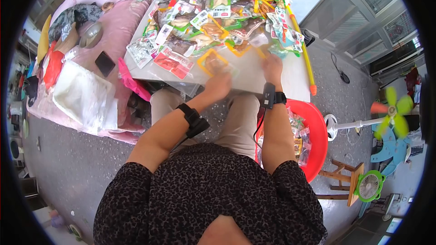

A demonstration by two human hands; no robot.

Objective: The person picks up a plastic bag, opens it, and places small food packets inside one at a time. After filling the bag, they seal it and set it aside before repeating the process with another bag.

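Note:
A white table [245,75] bears a heap of small sealed food packets [211,13] in yellow, green, red and clear wrappers. My left hand [219,85] is closed at the table's near edge, at the lower end of a yellow-edged packet [212,62] that is blurred by motion. Farther right, my right hand [272,65] is closed too, its fingertips at a blurred yellow-edged packet [262,52] beside the heap. A red and white packet [174,62] lies flat on the table, left of my left hand.
Beside my right forearm stands a red tub [318,143] holding more packets. A yellow stick [307,63] runs along the table's right edge. At left is a pink-covered bed [120,31] with plastic bags and a phone [105,63]. Fans and a wooden stool [355,183] stand at right.

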